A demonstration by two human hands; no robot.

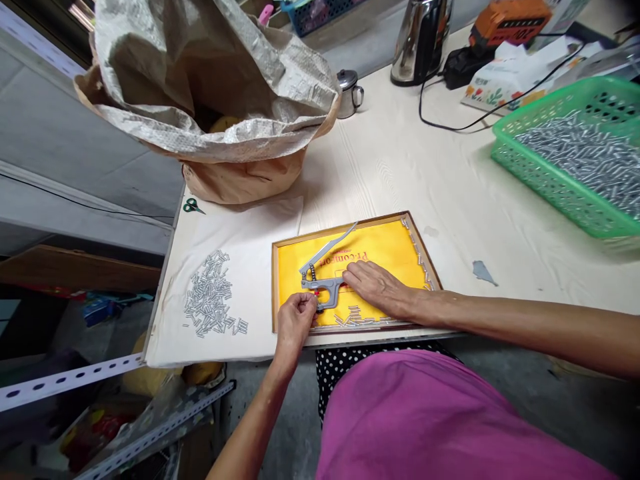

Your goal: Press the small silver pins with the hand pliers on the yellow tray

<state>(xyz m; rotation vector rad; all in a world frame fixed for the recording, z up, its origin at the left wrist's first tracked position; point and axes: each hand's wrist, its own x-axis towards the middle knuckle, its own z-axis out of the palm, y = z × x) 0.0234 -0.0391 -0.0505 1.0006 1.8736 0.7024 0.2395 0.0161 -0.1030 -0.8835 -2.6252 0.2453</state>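
Observation:
A pair of grey snap-fastener pliers (327,283) lies in a shallow tray (275,287) lined with yellow cloth printed in red. Its upper handle is raised, and a spring shows by the hinge. My right hand (377,287) is closed over the end of the lower handle. At the jaw, beside a small red part, my left hand (296,319) pinches with thumb and fingertips; what lies between them is too small to make out. Small silvery metal pieces (355,317) lie loose at the tray's near side, and others line its right edge.
Left of the tray is a pile of small metal pieces (210,293). Green scissors (192,206) lie near the table's left edge. A large woven sack (240,173) stands behind. At right, a green basket (545,190) holds metal pieces; a kettle (420,43) and lidded cup (349,97) stand farther back.

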